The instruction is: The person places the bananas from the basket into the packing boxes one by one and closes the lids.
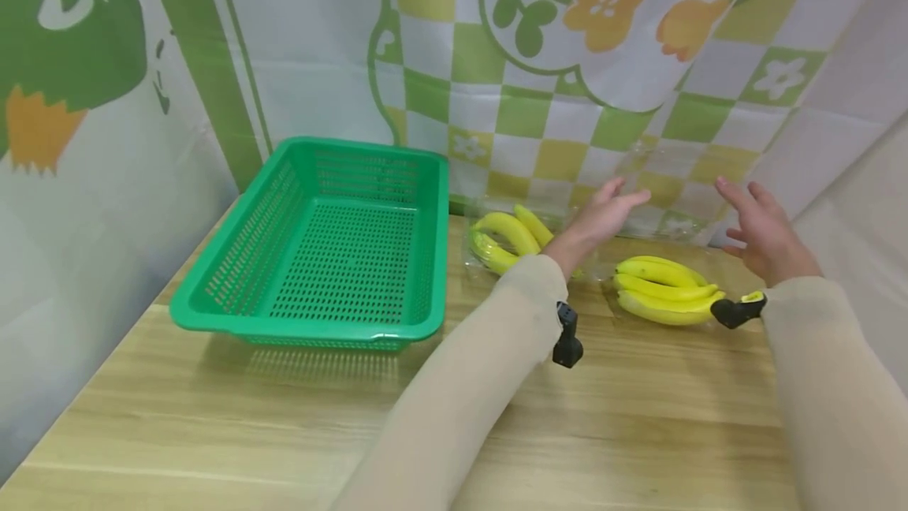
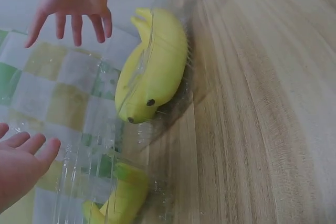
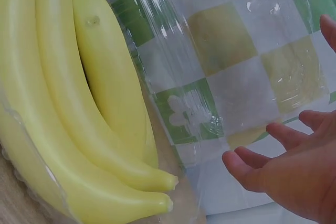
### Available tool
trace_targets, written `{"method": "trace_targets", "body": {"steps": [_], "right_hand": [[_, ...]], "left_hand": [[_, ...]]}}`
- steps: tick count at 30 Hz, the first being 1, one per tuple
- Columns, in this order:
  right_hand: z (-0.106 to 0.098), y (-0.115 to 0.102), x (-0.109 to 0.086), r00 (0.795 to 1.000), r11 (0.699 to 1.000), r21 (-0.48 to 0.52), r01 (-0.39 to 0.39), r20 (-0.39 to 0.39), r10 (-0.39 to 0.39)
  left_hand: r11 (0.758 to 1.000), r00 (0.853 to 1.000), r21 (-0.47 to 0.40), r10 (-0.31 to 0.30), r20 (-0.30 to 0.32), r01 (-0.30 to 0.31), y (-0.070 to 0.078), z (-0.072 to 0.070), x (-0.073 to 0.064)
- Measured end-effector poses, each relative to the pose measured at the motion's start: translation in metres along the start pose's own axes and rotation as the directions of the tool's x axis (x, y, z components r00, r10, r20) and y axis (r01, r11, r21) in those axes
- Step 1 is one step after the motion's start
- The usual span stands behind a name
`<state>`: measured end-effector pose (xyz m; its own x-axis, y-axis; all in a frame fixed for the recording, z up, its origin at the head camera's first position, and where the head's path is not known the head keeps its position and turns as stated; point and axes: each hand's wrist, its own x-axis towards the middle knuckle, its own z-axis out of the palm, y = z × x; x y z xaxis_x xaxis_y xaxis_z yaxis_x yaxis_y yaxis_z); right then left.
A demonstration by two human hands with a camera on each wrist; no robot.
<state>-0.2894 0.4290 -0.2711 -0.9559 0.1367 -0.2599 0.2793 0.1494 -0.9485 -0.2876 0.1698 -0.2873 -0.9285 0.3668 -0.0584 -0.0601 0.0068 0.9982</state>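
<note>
On the right of the table, a bunch of yellow bananas (image 1: 663,290) lies in a clear plastic box whose transparent lid (image 3: 173,40) stands raised against the checked cloth. My left hand (image 1: 599,215) hovers above and left of these bananas, fingers spread and holding nothing. To their right my right hand (image 1: 766,235) is held up, its palm turned toward the left hand and its fingers extended. A second group of bananas (image 1: 505,236) sits in another clear box, partly hidden behind my left wrist.
A green perforated plastic basket (image 1: 312,326) stands at the left with nothing in it. Behind the wooden table (image 1: 603,432) hangs a patterned cloth (image 1: 518,109), close to both boxes. Each wrist wears a small black camera mount.
</note>
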Motion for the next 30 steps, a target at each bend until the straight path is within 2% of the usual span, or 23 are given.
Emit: {"method": "trace_targets", "body": {"steps": [5,8,12,18,24,28,30], "right_hand": [[-0.001,-0.002,0.001,1.0,1.0,-0.011,0.0,0.008,0.0],[-0.003,-0.002,0.001,1.0,1.0,0.018,0.004,0.004,-0.004],[-0.009,-0.001,-0.003,1.0,0.994,0.114,-0.003,-0.007,0.004],[-0.015,0.002,-0.007,0.998,0.949,0.31,-0.061,-0.01,0.067],[-0.015,0.009,-0.006,0.994,0.911,0.402,-0.095,-0.006,0.106],[-0.013,0.014,-0.007,0.997,0.91,0.407,-0.074,0.013,0.075],[-0.013,0.017,-0.009,0.999,0.919,0.392,-0.049,0.023,0.043]], "left_hand": [[0.999,0.999,0.011,-0.036,-0.02,0.036,-0.003,0.0,0.002],[0.999,0.998,0.017,-0.05,-0.029,0.05,-0.004,-0.001,0.002],[0.999,0.999,0.01,-0.037,-0.017,0.037,-0.002,-0.001,0.0],[1.0,1.0,0.014,-0.011,0.01,0.011,0.003,0.002,-0.003],[0.996,1.0,0.093,0.015,0.008,-0.016,0.004,0.004,-0.006],[0.987,1.0,0.158,0.026,-0.01,-0.024,0.002,0.003,-0.01],[0.973,0.999,0.225,0.042,0.001,-0.041,0.0,0.002,-0.012]]}}
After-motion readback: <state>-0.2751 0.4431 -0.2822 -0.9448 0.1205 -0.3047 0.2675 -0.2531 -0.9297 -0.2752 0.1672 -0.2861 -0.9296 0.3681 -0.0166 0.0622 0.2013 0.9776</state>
